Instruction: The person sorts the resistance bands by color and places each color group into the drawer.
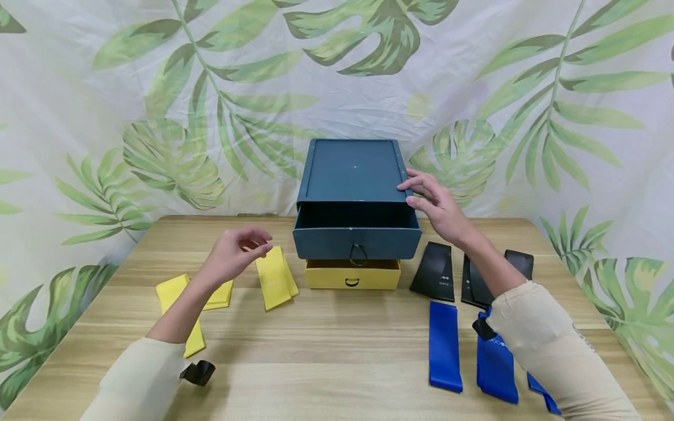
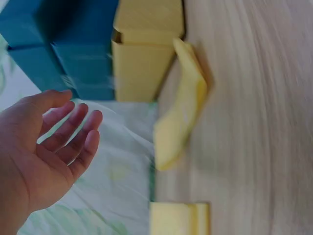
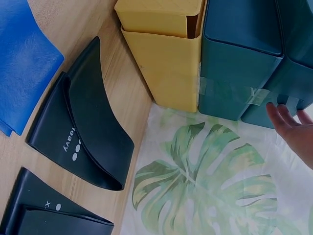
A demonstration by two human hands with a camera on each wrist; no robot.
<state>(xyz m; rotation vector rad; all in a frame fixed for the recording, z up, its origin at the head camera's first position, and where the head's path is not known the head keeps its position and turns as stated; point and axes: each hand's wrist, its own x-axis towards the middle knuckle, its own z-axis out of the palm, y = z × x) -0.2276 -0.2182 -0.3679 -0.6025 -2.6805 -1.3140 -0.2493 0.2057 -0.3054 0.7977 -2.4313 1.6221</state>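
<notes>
A stack of small drawer boxes stands at the back middle, dark blue units [image 1: 355, 169] above a yellow one [image 1: 351, 278]. The top blue drawer [image 1: 326, 242] is pulled out, and its visible interior is dark. At the stack's upper right edge, my right hand [image 1: 439, 207] touches the blue box with its fingertips; the right wrist view has those fingers [image 3: 281, 117] against its side. My left hand [image 1: 237, 254] hovers left of the stack, above yellow resistance bands [image 1: 274, 280]. Its fingers are loosely bent, and nothing lies between them in the left wrist view.
More yellow bands [image 1: 195, 336] lie at left, partly hidden by the left arm. Right of the stack are black resistance bands [image 1: 434, 272], one printed "Heavy", and nearer the front blue bands [image 1: 444, 348]. A leaf-patterned cloth [image 1: 253, 128] hangs behind the wooden table [image 1: 316, 362].
</notes>
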